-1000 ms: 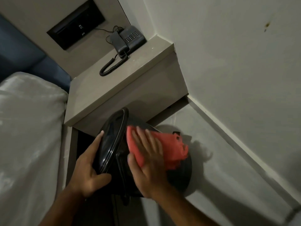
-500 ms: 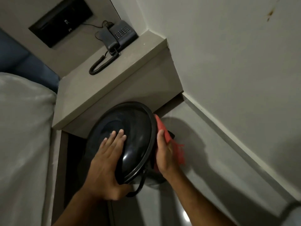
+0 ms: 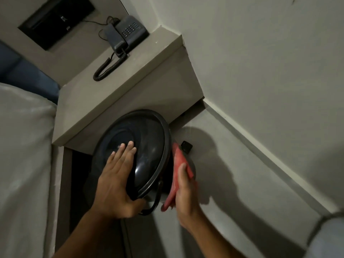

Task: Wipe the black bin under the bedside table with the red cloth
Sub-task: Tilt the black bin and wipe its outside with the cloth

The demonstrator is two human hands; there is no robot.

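Note:
The black bin [image 3: 147,146] is tilted toward me in front of the bedside table [image 3: 115,97], its round glossy lid facing up. My left hand [image 3: 117,179] lies flat on the lid, thumb hooked under the near rim, holding the bin. My right hand [image 3: 184,194] presses the red cloth [image 3: 178,164] against the bin's right side, just behind the rim. Most of the bin's body is hidden behind the lid. A thin black handle loop hangs from the near edge.
A dark corded telephone [image 3: 126,34] sits on the bedside table's top by the wall. The white bed [image 3: 24,155] runs along the left. A black wall panel [image 3: 55,21] is above the table. Pale floor and skirting [image 3: 260,151] lie to the right.
The bin turned so its lid faces me. My left hand shifted from the rim onto the lid. My right hand slid the red cloth around to the bin's right side.

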